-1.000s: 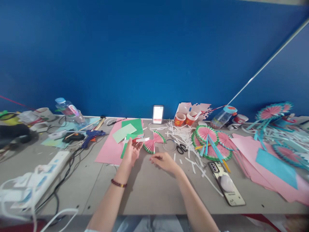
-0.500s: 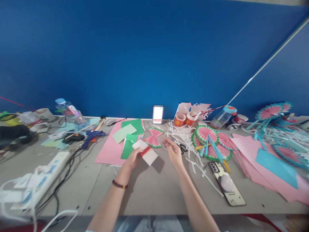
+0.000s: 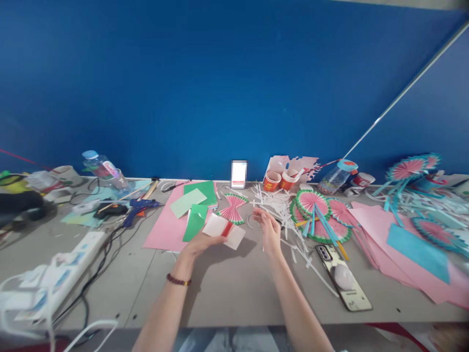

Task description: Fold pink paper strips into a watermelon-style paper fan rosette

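My left hand (image 3: 205,242) grips a white card (image 3: 236,236) with a red band across its middle, the thumb lying along it. To the right, my right hand (image 3: 269,227) is raised with its fingers drawn together. A thin pale loop (image 3: 250,222) shows beside its fingertips; whether they hold it I cannot tell. Just beyond the card lies a pleated pink paper fan (image 3: 232,209) with green edges, pinched in the middle like a bow. Green paper pieces (image 3: 194,222) and a pale green strip (image 3: 188,202) rest on a pink sheet (image 3: 161,234) by my left hand.
White paper strips (image 3: 284,210) and watermelon-patterned paper fans (image 3: 313,205) lie to the right, with a phone (image 3: 344,278) nearer me. Paper cups (image 3: 272,182) stand by the blue wall (image 3: 234,88). A glue gun (image 3: 137,210) and a power strip (image 3: 73,269) are at left.
The card in my left hand has turned and moved slightly right, and my thumb now lies along it. My right hand has shifted a little to the right and turned more upright.
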Demonstrator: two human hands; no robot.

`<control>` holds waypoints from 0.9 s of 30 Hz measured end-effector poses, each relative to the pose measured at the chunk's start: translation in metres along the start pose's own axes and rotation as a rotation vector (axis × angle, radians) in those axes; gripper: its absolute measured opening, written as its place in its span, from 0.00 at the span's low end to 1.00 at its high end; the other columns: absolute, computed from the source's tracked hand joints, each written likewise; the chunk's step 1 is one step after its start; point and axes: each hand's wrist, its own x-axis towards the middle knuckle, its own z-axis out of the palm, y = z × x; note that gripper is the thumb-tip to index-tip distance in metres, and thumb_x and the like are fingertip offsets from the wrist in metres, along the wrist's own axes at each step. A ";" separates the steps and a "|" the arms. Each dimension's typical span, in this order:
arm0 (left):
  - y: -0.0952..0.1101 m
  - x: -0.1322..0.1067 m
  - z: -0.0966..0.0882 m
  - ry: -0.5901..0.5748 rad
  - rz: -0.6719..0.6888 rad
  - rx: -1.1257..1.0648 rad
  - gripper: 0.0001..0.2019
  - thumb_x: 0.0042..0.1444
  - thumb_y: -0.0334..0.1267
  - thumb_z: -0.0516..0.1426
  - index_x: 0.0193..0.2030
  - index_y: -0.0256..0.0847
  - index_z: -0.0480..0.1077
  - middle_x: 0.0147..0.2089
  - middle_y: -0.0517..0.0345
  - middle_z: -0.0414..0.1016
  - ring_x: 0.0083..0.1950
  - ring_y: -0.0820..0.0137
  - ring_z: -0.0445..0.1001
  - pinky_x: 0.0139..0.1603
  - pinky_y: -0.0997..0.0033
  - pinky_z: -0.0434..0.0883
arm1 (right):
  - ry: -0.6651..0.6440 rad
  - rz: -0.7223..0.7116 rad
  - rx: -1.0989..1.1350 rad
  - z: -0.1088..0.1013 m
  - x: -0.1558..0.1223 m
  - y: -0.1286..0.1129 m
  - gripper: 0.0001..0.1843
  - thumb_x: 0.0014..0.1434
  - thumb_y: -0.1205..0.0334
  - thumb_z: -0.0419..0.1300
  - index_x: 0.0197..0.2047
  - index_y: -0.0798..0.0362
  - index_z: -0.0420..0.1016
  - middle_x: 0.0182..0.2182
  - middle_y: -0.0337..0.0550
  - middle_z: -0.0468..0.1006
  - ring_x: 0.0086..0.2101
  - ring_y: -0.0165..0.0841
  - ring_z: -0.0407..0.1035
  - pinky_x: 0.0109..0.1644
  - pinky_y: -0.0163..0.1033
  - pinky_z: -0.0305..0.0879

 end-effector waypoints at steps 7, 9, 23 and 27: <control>0.003 -0.005 0.005 -0.055 -0.007 0.114 0.30 0.33 0.36 0.70 0.48 0.41 0.73 0.48 0.49 0.78 0.53 0.54 0.72 0.56 0.56 0.68 | -0.006 -0.040 -0.068 0.003 -0.004 -0.002 0.16 0.55 0.52 0.59 0.40 0.54 0.79 0.40 0.48 0.80 0.39 0.38 0.74 0.48 0.46 0.68; -0.002 -0.001 0.004 -0.020 0.013 0.095 0.28 0.33 0.35 0.70 0.47 0.41 0.74 0.47 0.48 0.78 0.52 0.54 0.73 0.54 0.56 0.69 | -0.003 -0.060 -0.079 0.003 -0.004 -0.003 0.16 0.55 0.53 0.59 0.40 0.54 0.79 0.40 0.48 0.80 0.39 0.38 0.74 0.48 0.46 0.68; -0.015 0.021 0.004 0.475 0.226 0.018 0.22 0.36 0.37 0.69 0.41 0.35 0.74 0.37 0.50 0.78 0.43 0.56 0.75 0.44 0.60 0.73 | 0.019 -0.114 -0.293 0.007 -0.014 -0.022 0.13 0.55 0.52 0.58 0.31 0.54 0.75 0.29 0.43 0.76 0.29 0.31 0.67 0.35 0.38 0.64; -0.019 0.024 0.004 0.544 0.335 -0.100 0.23 0.39 0.38 0.67 0.44 0.36 0.71 0.41 0.51 0.77 0.47 0.57 0.74 0.46 0.64 0.72 | -0.041 -0.087 -0.355 -0.002 -0.022 -0.032 0.14 0.55 0.52 0.58 0.27 0.54 0.73 0.24 0.40 0.73 0.25 0.29 0.63 0.31 0.35 0.61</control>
